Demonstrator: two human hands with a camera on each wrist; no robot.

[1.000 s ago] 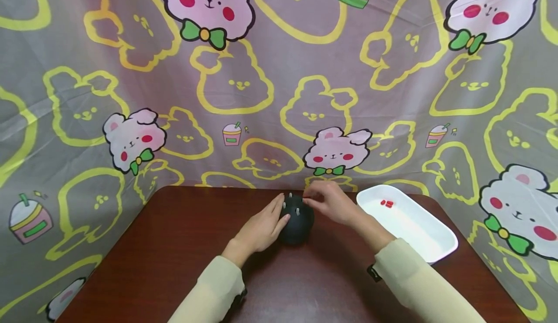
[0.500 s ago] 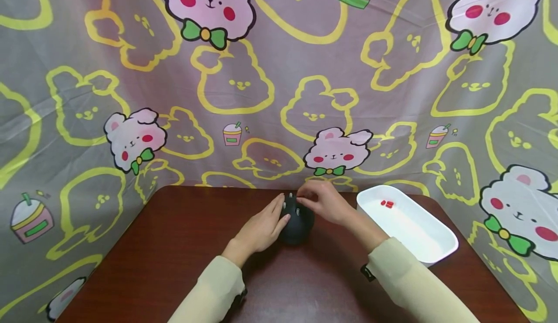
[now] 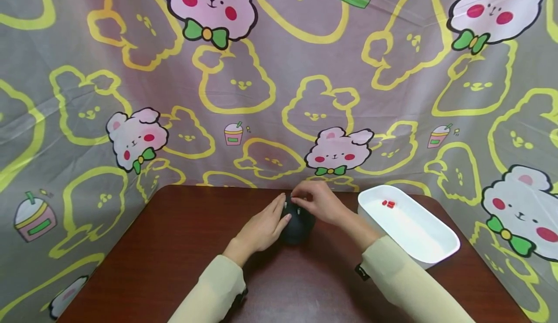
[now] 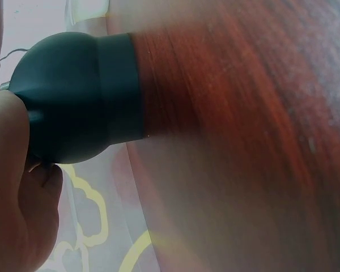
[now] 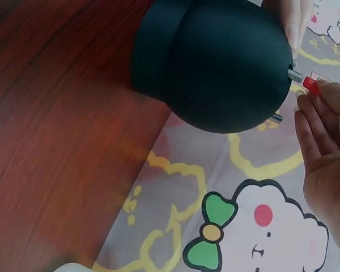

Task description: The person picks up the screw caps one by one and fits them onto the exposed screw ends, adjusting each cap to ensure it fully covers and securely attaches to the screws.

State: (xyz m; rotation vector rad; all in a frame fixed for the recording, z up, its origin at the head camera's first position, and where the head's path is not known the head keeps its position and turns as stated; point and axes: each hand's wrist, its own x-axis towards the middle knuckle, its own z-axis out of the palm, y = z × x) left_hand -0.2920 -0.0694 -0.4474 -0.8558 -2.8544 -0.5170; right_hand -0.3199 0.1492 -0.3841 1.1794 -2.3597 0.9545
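A dark wooden table (image 3: 174, 245) stands against a cloth backdrop (image 3: 261, 81) printed with bears, and on its right side lies a white tray (image 3: 436, 250) with two small red caps (image 3: 387, 204) in it. Near the table's far edge, between the two hands, stands a black rounded holder (image 3: 298, 226) with thin metal pins (image 5: 294, 74) sticking out of its dome. The left hand (image 3: 261, 228) rests flat against the holder's left side, fingers straight and together, steadying rather than gripping it. The right hand (image 3: 320, 202) hovers over the top, its fingertips (image 5: 320, 93) pinching a small red cap (image 5: 309, 85) that sits just off the tip of one pin, nearly touching it. The risk, as I judge it, lies in that tiny cap: it is held only at the fingertips, so a slight misalignment with the pin could make it slip, drop onto the table and roll away. A sideways push from the right hand could also tip or slide the holder, since the left hand only leans on it.
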